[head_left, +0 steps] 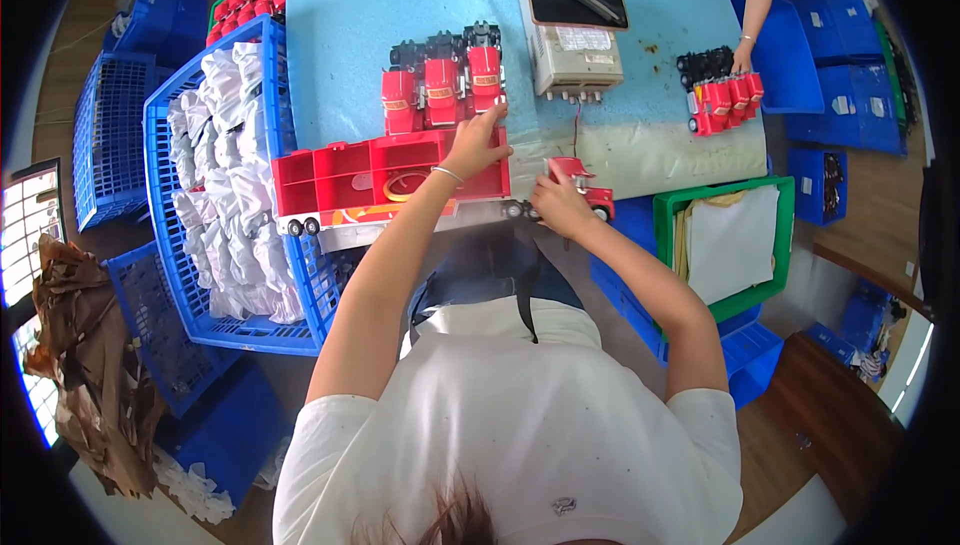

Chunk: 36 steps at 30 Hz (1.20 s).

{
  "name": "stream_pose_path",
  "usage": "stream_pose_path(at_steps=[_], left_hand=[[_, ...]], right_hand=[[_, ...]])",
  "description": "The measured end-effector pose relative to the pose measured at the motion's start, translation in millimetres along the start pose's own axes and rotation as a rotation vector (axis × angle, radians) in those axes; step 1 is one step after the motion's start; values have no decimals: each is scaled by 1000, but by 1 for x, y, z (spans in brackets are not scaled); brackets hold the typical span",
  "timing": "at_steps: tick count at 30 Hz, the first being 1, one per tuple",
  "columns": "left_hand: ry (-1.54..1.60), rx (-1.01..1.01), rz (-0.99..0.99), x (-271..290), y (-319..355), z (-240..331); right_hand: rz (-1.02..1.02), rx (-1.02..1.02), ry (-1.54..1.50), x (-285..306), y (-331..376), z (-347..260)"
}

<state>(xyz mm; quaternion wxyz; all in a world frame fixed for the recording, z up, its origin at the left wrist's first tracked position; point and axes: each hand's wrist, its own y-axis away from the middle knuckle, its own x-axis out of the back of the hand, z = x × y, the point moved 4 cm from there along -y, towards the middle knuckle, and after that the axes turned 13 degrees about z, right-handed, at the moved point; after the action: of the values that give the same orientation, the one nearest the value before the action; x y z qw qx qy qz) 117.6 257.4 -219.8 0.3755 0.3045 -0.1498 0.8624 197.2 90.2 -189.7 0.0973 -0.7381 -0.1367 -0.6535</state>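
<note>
A red toy truck cab [568,167] with a black chassis stands at the table's near edge, with my right hand [562,205] closed around it. To its left lies a long red toy trailer [345,167], its side open on several compartments; a yellow ring [405,183] rests inside one. My left hand [474,150] is over the trailer's right end, thumb and forefinger spread, the fingertip close to a row of red truck cabs [441,90] just beyond. Whether it touches the trailer is hidden.
A blue crate [160,160] of white-wrapped pieces stands left. A grey box [570,55] carries a phone [555,10]. At far right another person's hand [743,55] touches more red truck cabs [722,103]. A green-rimmed tray [785,235] with sheets lies right.
</note>
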Motion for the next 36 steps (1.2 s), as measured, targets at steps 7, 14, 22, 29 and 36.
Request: stream_pose_path(at_steps=[7, 14, 22, 29, 36], left_hand=[[262, 66, -507, 28, 45, 102], [1390, 680, -550, 85, 85, 151], [1505, 478, -398, 113, 100, 170], [1515, 342, -302, 138, 104, 185], [1149, 172, -176, 150, 97, 191]], right_hand=[[170, 7, 15, 124, 10, 13], [714, -200, -134, 246, 14, -42], [501, -281, -44, 248, 3, -54], [971, -314, -631, 232, 10, -49], [915, -471, -1619, 213, 7, -10]])
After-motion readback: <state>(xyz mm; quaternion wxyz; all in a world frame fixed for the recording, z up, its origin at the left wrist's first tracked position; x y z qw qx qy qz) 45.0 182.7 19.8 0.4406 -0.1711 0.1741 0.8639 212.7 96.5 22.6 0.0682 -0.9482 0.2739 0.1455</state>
